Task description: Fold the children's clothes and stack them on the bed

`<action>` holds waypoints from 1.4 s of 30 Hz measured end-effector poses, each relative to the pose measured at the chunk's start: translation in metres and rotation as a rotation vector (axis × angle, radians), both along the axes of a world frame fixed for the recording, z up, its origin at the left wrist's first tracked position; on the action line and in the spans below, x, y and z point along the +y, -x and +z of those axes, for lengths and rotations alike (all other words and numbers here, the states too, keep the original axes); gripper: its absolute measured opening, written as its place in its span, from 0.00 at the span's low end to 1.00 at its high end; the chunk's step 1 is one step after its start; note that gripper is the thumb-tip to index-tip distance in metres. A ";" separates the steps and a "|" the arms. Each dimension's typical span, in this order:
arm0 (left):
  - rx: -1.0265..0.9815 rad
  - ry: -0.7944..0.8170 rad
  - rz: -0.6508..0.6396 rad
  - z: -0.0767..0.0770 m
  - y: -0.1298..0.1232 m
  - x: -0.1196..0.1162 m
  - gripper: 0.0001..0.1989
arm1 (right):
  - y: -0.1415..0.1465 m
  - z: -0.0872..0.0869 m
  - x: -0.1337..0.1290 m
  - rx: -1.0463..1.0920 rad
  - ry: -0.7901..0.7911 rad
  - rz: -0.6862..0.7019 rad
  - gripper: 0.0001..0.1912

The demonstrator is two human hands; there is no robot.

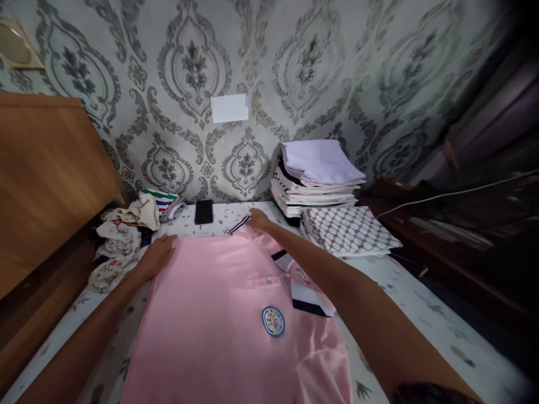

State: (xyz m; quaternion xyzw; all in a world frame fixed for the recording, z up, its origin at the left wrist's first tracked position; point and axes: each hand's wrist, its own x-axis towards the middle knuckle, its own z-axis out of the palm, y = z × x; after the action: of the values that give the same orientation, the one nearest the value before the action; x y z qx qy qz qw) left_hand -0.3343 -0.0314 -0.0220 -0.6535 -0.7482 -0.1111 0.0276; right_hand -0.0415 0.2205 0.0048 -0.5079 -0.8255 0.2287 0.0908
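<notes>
A pink polo shirt (202,314) lies spread sideways on the bed, its collar to the right and its hem to the left. It has a navy-and-white collar, striped sleeve cuffs and a round colourful badge (273,321) on the chest. My left hand (162,253) is at the shirt's far left corner, with its fingers closed on the edge. At the far sleeve, my right hand (257,219) pinches the cloth beside the striped cuff. My right forearm crosses above the collar and hides part of it.
A black phone (204,212) lies near the wall. Crumpled clothes (122,241) are heaped at left, beside a wooden headboard (46,185). Folded clothes (315,179) form a tall stack at the back right, with a patterned folded cloth (353,230) before it. A white cable (455,192) runs at right.
</notes>
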 end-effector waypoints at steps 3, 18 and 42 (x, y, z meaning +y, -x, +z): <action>-0.005 -0.018 -0.011 0.000 0.006 0.006 0.17 | 0.002 -0.003 0.015 0.107 0.027 -0.072 0.10; -0.234 0.022 0.202 0.045 -0.003 0.003 0.13 | -0.041 0.027 -0.011 0.806 0.314 -0.289 0.19; -0.189 0.062 -0.122 0.028 -0.021 -0.089 0.20 | -0.167 0.037 -0.118 0.067 -0.011 -0.178 0.13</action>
State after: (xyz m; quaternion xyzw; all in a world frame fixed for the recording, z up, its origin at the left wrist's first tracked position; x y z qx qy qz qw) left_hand -0.3133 -0.1202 0.0057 -0.6850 -0.7095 -0.1504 -0.0699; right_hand 0.1257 0.1025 0.0418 -0.5710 -0.7747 0.2322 0.1412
